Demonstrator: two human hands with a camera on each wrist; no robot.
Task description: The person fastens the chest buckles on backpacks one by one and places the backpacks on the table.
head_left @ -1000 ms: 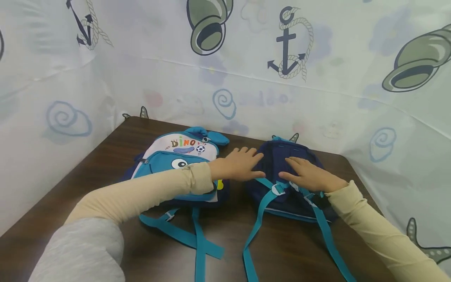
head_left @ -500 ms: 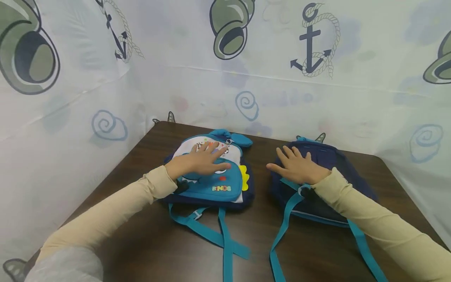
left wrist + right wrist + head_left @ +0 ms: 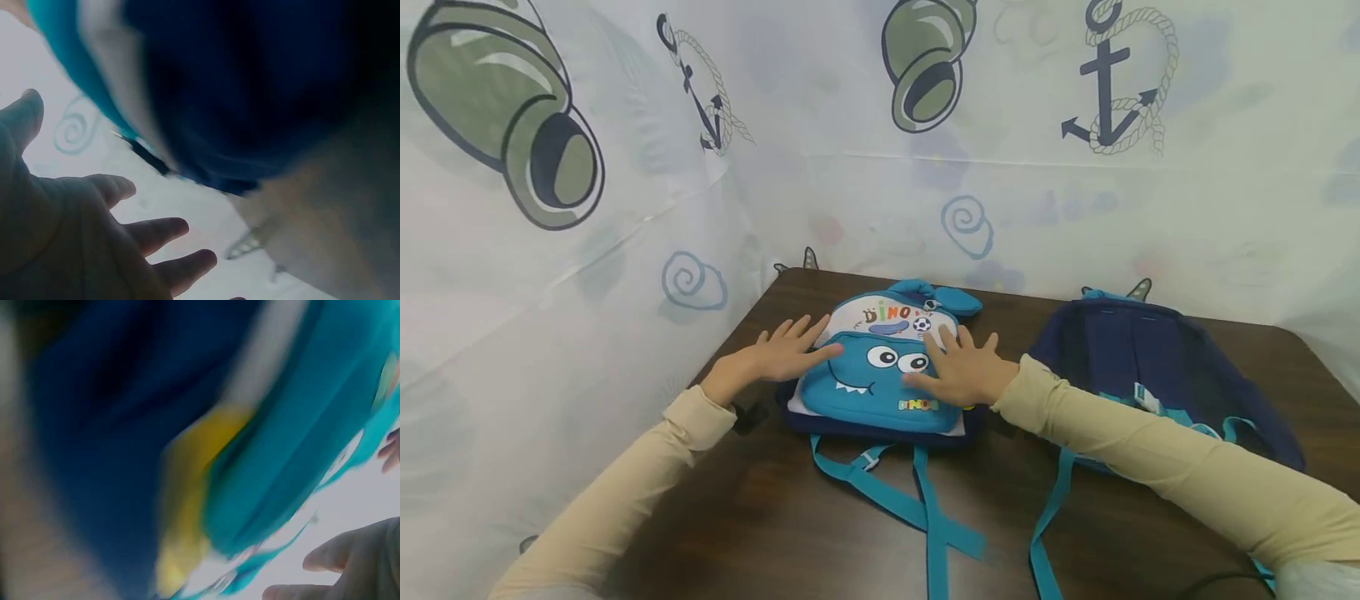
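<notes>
A dinosaur backpack (image 3: 850, 392) lies face up in the head view, with a blue pocket, white top and navy sides. My left hand (image 3: 778, 354) is spread at its left side, fingers straight; in the left wrist view that hand (image 3: 81, 231) appears apart from the bag's navy side. Over the right part of the pocket, my right hand (image 3: 962, 367) spreads its fingers; whether it touches the cloth cannot be told. The right wrist view has the bag's yellow trim (image 3: 194, 494) and some right-hand fingers (image 3: 337, 556). Neither hand grips anything.
To the right, a second navy backpack (image 3: 1150, 350) lies with its back panel up, partly behind my right forearm. Teal straps (image 3: 932, 517) trail towards the front of the brown table (image 3: 760, 517). A printed white curtain (image 3: 850, 208) stands behind and at the left.
Both hands have moved left relative to the bags: the right from the navy backpack to the dinosaur backpack, the left across to its left side. The head view has turned left.
</notes>
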